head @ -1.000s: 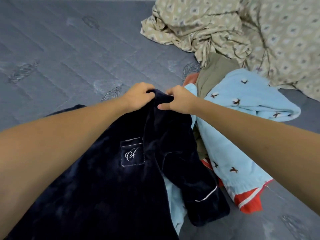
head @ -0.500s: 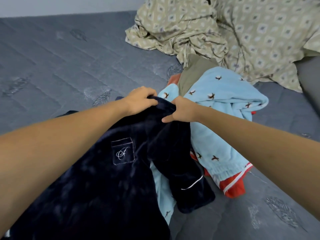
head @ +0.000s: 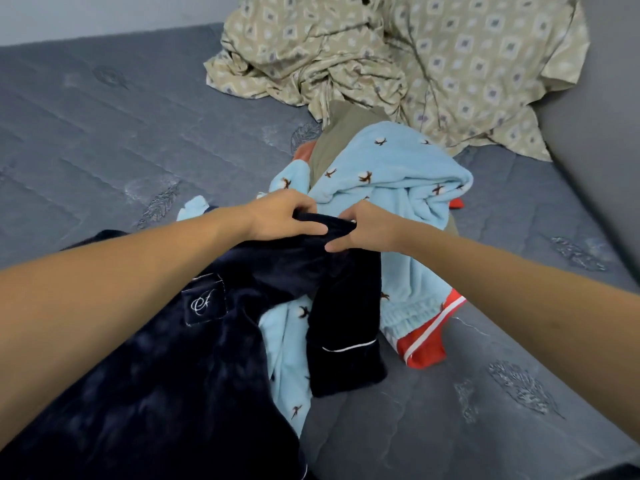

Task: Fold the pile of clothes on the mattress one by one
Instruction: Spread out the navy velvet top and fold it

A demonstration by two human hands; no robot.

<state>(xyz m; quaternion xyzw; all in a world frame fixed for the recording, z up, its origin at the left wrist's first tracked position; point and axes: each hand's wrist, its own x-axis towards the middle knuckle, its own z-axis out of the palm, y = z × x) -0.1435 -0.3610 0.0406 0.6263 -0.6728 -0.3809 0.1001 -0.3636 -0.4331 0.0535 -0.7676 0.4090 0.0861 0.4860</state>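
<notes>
A dark navy velvet pyjama top (head: 166, 375) with a monogrammed chest pocket and white piping lies spread toward me on the grey mattress (head: 104, 133). My left hand (head: 280, 216) and my right hand (head: 363, 226) both grip its far top edge, close together. One navy sleeve hangs down over the pile. Behind and under it lies the pile: a light blue fleece garment (head: 391, 178) with small brown motifs, an olive garment (head: 346, 129) and a red garment with a white stripe (head: 426, 341).
A crumpled beige patterned sheet (head: 398, 64) covers the far right of the mattress. A grey upright surface (head: 595, 133) rises at the right. A pale wall (head: 86, 12) runs behind the mattress. Bare mattress lies to the left and front right.
Both hands keep their grip on the navy top's edge. The view has tilted up and right, showing more sheet and wall. The hanging sleeve has shifted slightly over the blue fleece.
</notes>
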